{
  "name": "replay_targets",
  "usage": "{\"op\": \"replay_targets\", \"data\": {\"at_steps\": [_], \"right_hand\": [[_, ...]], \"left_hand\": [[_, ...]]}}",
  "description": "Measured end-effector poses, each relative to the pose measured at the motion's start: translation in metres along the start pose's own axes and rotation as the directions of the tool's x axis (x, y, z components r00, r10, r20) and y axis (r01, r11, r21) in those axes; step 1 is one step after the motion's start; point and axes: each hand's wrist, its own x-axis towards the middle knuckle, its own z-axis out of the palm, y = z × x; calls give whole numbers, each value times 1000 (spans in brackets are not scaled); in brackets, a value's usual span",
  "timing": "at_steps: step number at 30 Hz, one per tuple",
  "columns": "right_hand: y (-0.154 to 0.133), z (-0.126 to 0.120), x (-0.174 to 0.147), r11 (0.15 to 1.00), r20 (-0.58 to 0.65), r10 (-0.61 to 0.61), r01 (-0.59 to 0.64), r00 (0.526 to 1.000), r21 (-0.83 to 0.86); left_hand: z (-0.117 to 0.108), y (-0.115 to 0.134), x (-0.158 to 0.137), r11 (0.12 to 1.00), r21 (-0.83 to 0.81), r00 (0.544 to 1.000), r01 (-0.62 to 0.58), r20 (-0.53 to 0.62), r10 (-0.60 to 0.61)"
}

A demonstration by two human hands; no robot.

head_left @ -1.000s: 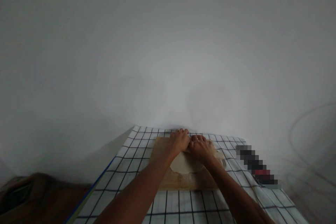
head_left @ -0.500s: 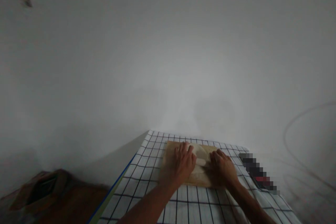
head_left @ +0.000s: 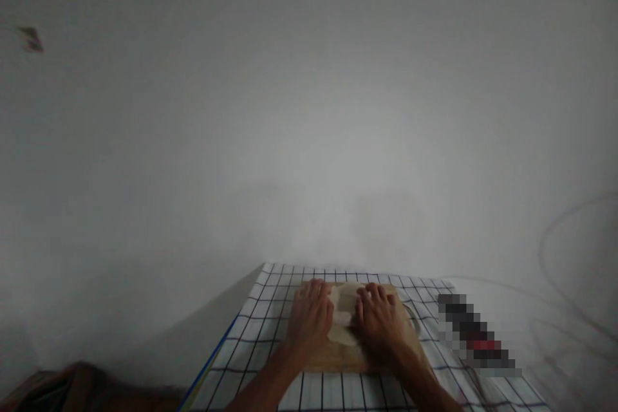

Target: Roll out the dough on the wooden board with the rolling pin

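Hands [head_left: 378, 318] drew nearer over a rolling pin [head_left: 343, 317] lying left-right; their grip is unclear.

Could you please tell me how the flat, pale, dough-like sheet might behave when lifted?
The flat, pale, dough-like sheet would probably droop, as it looks thin against the tan, rectangular wooden board. Its soft-looking, rounded edge hints that it may stretch.
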Motion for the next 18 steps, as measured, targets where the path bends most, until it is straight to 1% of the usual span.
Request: {"op": "replay_targets", "data": {"at_steps": [2, 4, 6, 7, 8, 10, 14, 18], "right_hand": [[2, 7, 5, 1000, -12, 1, -1, 1000, 18], [7, 10, 13, 999, 17, -6, 5, 1000, 38], [11, 10, 25, 999, 73, -21, 19, 997, 35], [13, 9, 32, 999, 107, -21, 18, 994, 33], [15, 9, 40, 999, 137, -30, 26, 990, 31], [18, 11, 56, 1000, 163, 0, -4, 987, 20], [25, 26, 90, 999, 216, 41, -44, 976, 7], [36, 42, 113, 1000, 267, 19, -23, 963, 11]], "left_hand": [[3, 2, 5, 999, -2, 999, -34, 4, 34], [10, 1, 12, 997, -6, 997, -73, 29, 73], [18, -2, 23, 997, -12, 992, -82, 96, 83], [23, -5, 30, 997, -13, 985, -71, 154, 73], [27, -8, 37, 998, -10, 975, -60, 212, 60], [36, -13, 51, 999, -7, 961, -52, 273, 52], [51, -21, 77, 998, 31, 911, -58, 411, 40], [67, -27, 94, 999, 33, 880, -19, 475, 1]]}}
